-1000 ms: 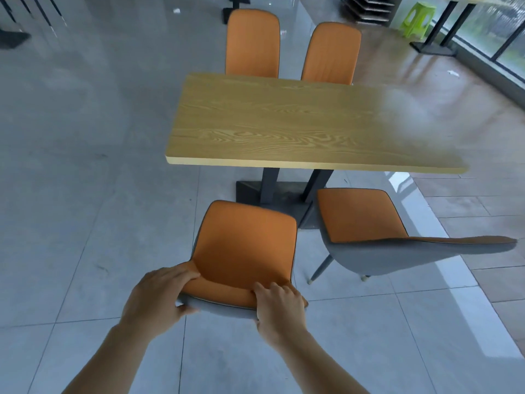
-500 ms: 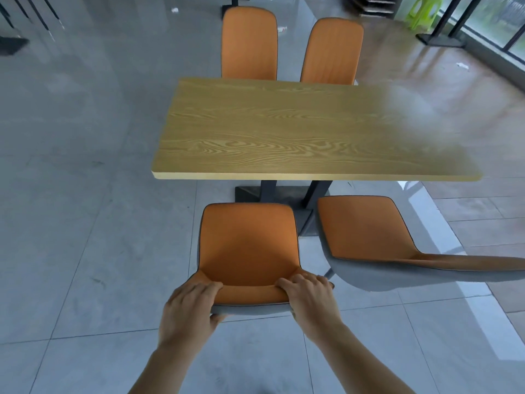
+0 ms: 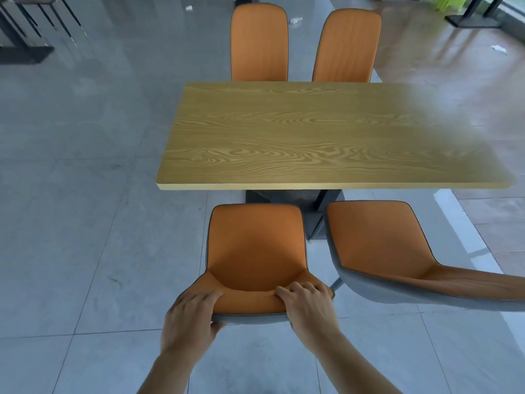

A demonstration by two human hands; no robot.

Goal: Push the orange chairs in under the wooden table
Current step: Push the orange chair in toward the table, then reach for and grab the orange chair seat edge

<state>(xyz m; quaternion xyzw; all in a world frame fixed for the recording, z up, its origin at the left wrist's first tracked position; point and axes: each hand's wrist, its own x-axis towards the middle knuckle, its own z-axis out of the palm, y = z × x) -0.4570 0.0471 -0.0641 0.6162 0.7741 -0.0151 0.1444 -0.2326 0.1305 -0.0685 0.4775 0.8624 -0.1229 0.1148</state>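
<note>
Grey tiled floor (image 3: 85,251) fills the view; open floor lies to the left of the table and behind the near chairs.

Wooden worktop (image 3: 312,137): long rectangle, bare grain, near edge running across mid-frame. Dark pedestal base (image 3: 284,197) shows just under that near edge.

Two far orange chairs, left one (image 3: 259,44) and right one (image 3: 345,49): backrests upright, standing close against the worktop's far edge, side by side.

Near right orange chair (image 3: 377,240): turned at an angle, backrest stretching off toward the right frame edge, seat front near the worktop's near edge but not under it. A narrow gap separates it from the near left chair.

Near left orange chair (image 3: 255,245): faces the worktop squarely, seat front just short of the near edge, a thin strip of base visible between them. Grey shell underneath.

Left hand (image 3: 190,322): fingers curled over the top of the backrest at its left corner, thumb tucked under the grey shell, clamped onto it. Forearm rises from the bottom of frame.

Right hand (image 3: 308,305): fingers folded over the backrest's right corner, knuckles up, gripping the rim. Forearm angles in from lower right.
</note>
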